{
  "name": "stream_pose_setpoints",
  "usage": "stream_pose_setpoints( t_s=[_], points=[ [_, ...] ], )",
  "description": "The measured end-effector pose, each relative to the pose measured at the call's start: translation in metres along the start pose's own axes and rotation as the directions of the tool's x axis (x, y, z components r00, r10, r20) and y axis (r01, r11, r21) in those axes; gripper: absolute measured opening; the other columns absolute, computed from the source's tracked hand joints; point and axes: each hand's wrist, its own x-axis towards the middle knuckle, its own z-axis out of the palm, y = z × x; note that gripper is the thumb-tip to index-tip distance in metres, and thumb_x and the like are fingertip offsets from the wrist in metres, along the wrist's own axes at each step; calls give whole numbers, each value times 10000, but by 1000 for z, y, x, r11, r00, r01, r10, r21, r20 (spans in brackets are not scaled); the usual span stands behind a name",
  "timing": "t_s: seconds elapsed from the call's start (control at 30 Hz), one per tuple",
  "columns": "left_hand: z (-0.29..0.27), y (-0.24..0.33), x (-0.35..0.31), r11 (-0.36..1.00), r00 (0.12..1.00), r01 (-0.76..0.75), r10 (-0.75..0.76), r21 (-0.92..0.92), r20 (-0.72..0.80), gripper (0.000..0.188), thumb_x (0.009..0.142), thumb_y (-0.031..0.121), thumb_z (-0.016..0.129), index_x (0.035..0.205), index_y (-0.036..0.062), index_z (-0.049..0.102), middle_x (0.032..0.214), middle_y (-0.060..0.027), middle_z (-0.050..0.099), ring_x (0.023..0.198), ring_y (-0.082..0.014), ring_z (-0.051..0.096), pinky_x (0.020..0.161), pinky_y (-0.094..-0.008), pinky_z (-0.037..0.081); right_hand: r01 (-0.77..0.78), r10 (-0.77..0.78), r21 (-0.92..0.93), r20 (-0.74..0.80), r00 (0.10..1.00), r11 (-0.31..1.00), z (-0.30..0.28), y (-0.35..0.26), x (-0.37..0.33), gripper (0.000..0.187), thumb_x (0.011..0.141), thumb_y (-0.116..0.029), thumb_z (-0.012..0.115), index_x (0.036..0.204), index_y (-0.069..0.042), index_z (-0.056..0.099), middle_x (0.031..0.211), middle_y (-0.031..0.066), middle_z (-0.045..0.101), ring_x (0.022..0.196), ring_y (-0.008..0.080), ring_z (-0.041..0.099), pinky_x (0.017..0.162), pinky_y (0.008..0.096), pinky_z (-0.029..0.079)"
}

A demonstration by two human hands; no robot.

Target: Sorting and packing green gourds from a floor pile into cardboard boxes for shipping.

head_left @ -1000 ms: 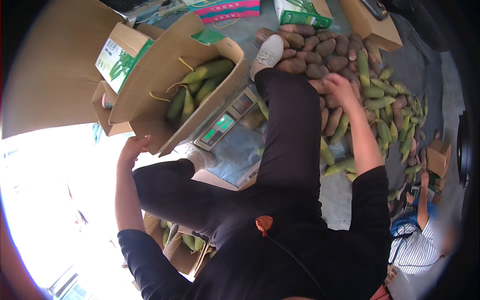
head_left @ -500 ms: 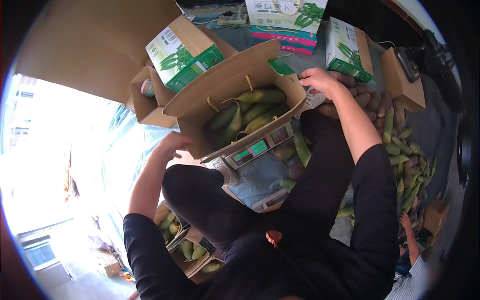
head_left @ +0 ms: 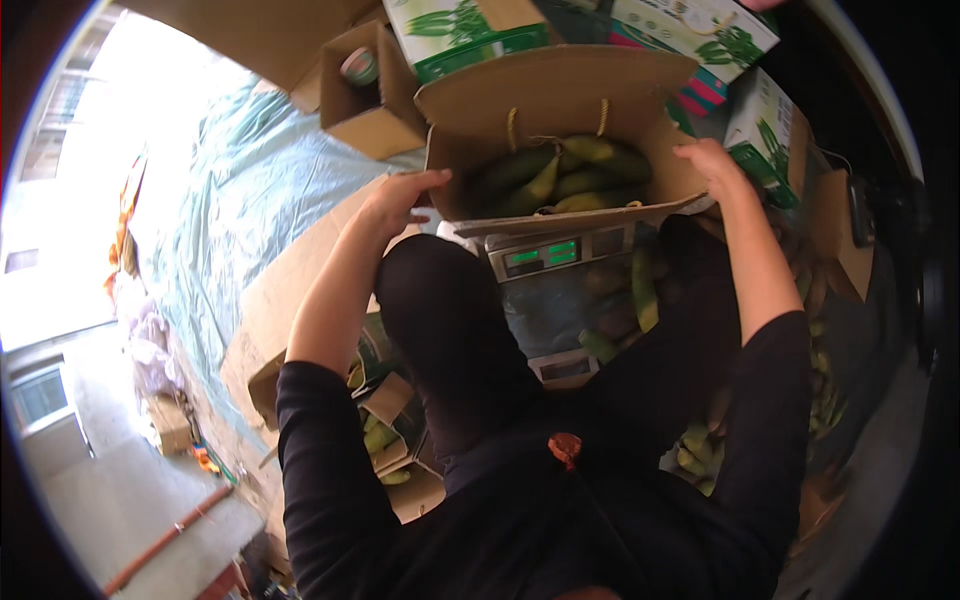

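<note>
Green-printed cartons [head_left: 470, 30] behind brown box [head_left: 560, 100]

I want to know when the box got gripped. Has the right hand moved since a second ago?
Yes. The right hand left the loose fruit on the floor and now rests on the right side of the open cardboard box above the scale.

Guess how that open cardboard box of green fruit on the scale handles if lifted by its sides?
Probably heavy for its size: the cardboard box is well filled with green fruit. Its walls may flex, since the flaps are open and the left hand and right hand grip only the side edges. Loose fruit could shift if it is tilted on the scale.
</note>
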Motion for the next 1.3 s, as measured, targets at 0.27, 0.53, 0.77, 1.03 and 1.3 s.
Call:
stream_pose_setpoints(
  t_s=[0.27, 0.53, 0.77, 1.03, 1.3],
  points=[
    [-93, -21, -25, 976, 984, -86, 51, -202, -169, 276, 796, 352, 668, 916, 108, 620, 896, 6, 607, 786, -142, 572, 752, -308, 448, 36, -106, 216, 321, 941, 976, 50, -105, -72, 364, 778, -336, 671, 940, -14, 626, 883, 69, 628, 796, 146, 575, 699, 293, 441],
    [-279, -158, -84, 956, 932, -171, 79, -238, -353, 532, 892, 349, 492, 1371, 150, 379, 1409, 9, 356, 1290, -108, 286, 999, -268, 221, 174, -208, 116, 582, 786, 978, 228, -183, -85, 478, 689, -315, 741, 1035, -5, 627, 981, 102, 591, 774, 182, 527, 600, 341, 441],
    [-362, -238, -169, 923, 737, -172, -111, -345, -666, 420, 865, 314, 551, 1198, 60, 508, 1171, -52, 537, 1045, -195, 522, 850, -369, 473, 356, -37, -132, 902, 429, 925, 341, -209, -101, 722, 681, -407, 744, 1248, -36, 495, 1307, 131, 470, 1195, 269, 451, 804, 376, 521],
    [-392, -328, -192, 919, 504, 374, -317, -128, -803, 314, 767, 172, 577, 1032, 4, 599, 965, -90, 592, 807, -183, 528, 712, -397, 456, 628, -323, 7, 861, 392, 778, 329, -183, -76, 418, 743, -324, 640, 1050, -40, 627, 934, 131, 648, 851, 228, 612, 694, 367, 507],
    [-377, -319, -211, 929, 362, 360, -219, -81, -906, 320, 759, 111, 570, 1039, -43, 586, 945, -106, 611, 791, -204, 558, 692, -360, 489, 688, -581, -10, 528, 620, 725, 159, -85, -78, 371, 760, -256, 626, 1012, 16, 619, 905, 152, 652, 805, 248, 618, 722, 346, 482]
  ],
)
